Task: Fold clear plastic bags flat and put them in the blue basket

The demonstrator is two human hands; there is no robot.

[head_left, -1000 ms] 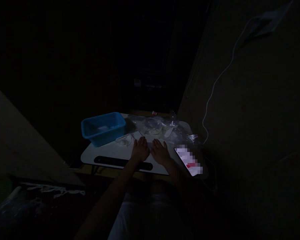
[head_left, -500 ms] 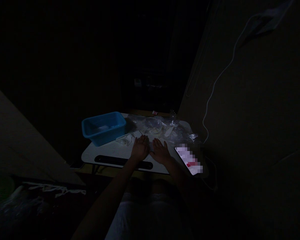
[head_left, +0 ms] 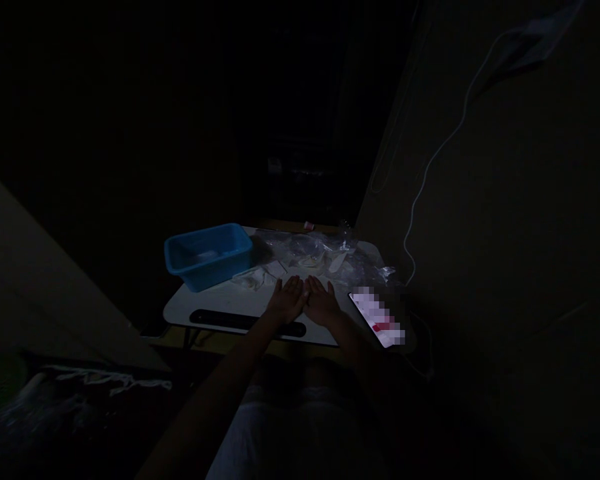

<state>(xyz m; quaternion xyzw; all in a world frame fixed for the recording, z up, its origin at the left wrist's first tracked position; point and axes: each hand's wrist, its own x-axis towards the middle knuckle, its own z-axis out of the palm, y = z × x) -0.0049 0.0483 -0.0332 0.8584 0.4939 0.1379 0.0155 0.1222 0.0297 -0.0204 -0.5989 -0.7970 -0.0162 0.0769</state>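
My left hand [head_left: 285,301] is stretched out over the small white table [head_left: 220,300], holding nothing. Beside it, my right hand [head_left: 322,301] is also open, and the two hands meet or nearly touch at their inner edges. It is too dark to tell whether they rest on the tabletop. A crumpled whitish cloth or wrapper [head_left: 257,275] lies just beyond my left hand. Crinkled clear plastic [head_left: 325,250] spreads across the table's far side, with pale pieces in it. To the right of my right hand lies a phone [head_left: 373,319] with a lit screen.
A blue plastic basin [head_left: 210,259] stands at the table's left. A black slotted strip [head_left: 230,321] runs along the front edge. A white cable [head_left: 443,147] hangs down the right wall. Plastic wrap [head_left: 40,417] lies at lower left. The room is very dark.
My left hand has moved slightly right and toward me, closing the gap to my right hand. The objects on the table have stayed put.
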